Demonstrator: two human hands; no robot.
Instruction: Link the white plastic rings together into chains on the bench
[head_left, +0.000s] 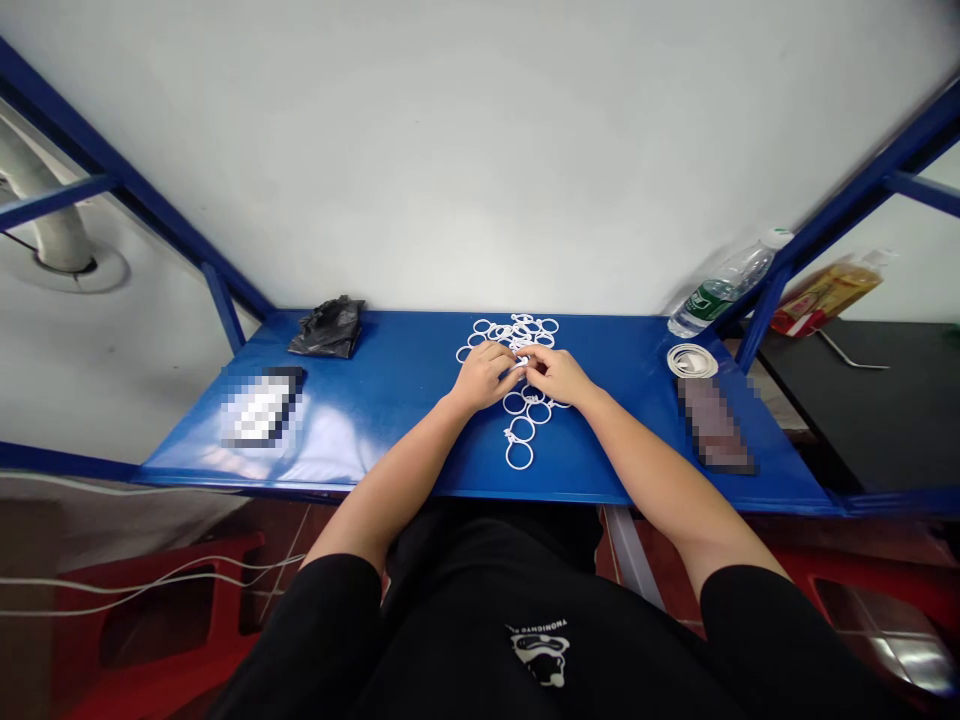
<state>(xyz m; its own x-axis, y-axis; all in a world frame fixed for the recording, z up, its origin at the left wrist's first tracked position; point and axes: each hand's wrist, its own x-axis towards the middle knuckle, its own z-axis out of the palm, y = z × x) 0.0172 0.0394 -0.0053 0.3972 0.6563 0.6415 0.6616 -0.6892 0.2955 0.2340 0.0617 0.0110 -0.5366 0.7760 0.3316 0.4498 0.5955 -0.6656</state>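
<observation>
Over the middle of the blue table, my left hand (484, 375) and my right hand (556, 374) meet with fingertips pinched together. Between them is a small white ring clip (523, 361), its shape partly covered by my fingers. It looks like a curtain ring with a clip. Behind my hands lies a loose pile of similar white curtain rings (517, 331). Several more lie in front, trailing towards the table's near edge, the closest being a single ring (519, 455).
A crumpled black plastic bag (328, 327) and a blurred phone-like object (264, 407) are at left. At right stand a water bottle (724, 290), a coiled white cable (691, 361) and a blurred dark flat object (714, 425). Blue frame bars (761, 320) flank the table (397, 440).
</observation>
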